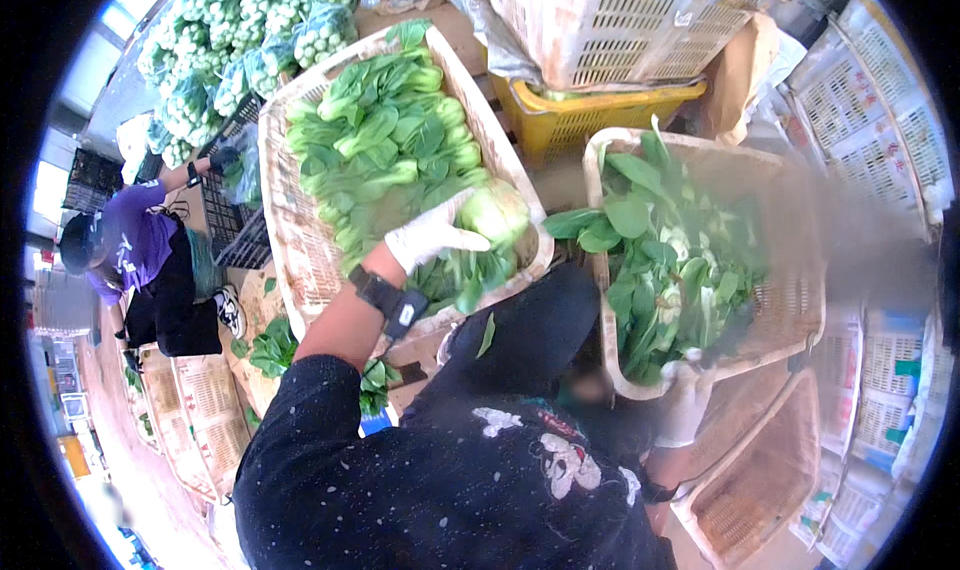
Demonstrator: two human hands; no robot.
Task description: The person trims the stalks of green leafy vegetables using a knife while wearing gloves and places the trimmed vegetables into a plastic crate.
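My left hand, in a white glove, is closed around the pale base of a bok choy. It is over the near right corner of a cream plastic crate filled with green bok choy. My right hand, also gloved in white, is at the near rim of a second cream crate. Blur hides whether its fingers hold anything. Loose bok choy leaves lie heaped in that second crate, and some hang over its left rim.
A yellow crate stands beyond, under white slatted crates. Another cream crate is at lower right. At left, a co-worker in a purple shirt reaches into a black crate. Bagged vegetables are piled behind.
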